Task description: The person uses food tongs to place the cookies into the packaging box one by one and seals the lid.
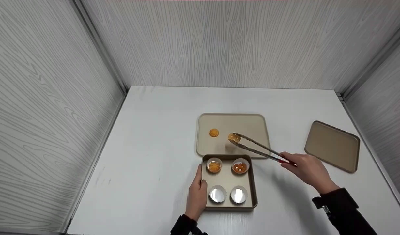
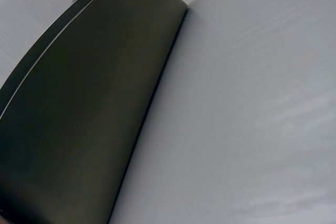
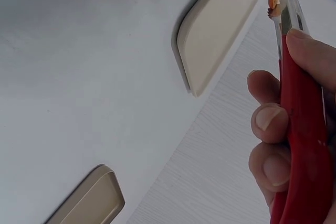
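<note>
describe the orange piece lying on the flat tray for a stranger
On the white table lies a flat beige rectangular tray. Its left half holds a small, round, ridged orange piece, the only one neither cupped nor held in long metal tongs.

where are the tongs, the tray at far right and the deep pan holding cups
Tongs [image 3: 302,111], right wrist view, on the red handle
Far-right tray [image 1: 332,147], head view, bare base
Deep pan [image 1: 227,181], head view, bare middle of floor

We see a plain tan baking tray [image 1: 332,147] lying askew on the right of the white tabletop [image 1: 147,147]; behind and on both sides we find grey wood-grain panels [image 1: 200,42], with grey strips [image 1: 100,47] along the corners
</note>
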### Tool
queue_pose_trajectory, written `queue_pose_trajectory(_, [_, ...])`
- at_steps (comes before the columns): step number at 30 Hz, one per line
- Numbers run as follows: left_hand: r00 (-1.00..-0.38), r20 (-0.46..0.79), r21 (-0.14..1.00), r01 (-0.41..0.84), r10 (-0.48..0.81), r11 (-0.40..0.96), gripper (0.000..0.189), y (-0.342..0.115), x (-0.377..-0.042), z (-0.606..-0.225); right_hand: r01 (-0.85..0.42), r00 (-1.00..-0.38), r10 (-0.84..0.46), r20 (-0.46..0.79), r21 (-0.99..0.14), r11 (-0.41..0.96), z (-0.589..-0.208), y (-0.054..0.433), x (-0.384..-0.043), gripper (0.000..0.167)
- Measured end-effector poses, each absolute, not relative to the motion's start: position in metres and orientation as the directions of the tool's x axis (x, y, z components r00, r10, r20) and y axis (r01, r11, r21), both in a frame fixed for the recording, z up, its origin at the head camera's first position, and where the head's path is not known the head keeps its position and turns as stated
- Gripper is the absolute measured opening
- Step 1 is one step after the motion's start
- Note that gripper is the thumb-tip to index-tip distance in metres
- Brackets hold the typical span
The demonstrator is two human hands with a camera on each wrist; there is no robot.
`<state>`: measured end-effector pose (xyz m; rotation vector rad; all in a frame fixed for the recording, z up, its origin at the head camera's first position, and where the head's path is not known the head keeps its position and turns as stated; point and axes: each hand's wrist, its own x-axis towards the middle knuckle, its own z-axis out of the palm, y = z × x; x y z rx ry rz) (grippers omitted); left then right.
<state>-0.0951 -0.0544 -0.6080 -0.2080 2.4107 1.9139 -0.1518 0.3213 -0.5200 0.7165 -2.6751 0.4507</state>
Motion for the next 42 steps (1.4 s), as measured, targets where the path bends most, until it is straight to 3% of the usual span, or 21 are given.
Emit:
queue_pose_trajectory(8, [-0.99, -0.127, 0.963, -0.139, -0.065, 0.23, 0.056, -0.055, -0.096, -0.609, -0.57, -0.783, -0.43, 0.45, -0.24, 0.786, -0.503, 0.327, -0.139, 0.038])
queue_pose_trajectory(42, [-0.99, -0.12, 0.957, -0.135, -0.073, 0.257, 0.057, -0.052, -0.095, -0.606, -0.688, -0.712, -0.594, 0.374, -0.205, 0.696, -0.451, 0.344, -0.105, 0.044])
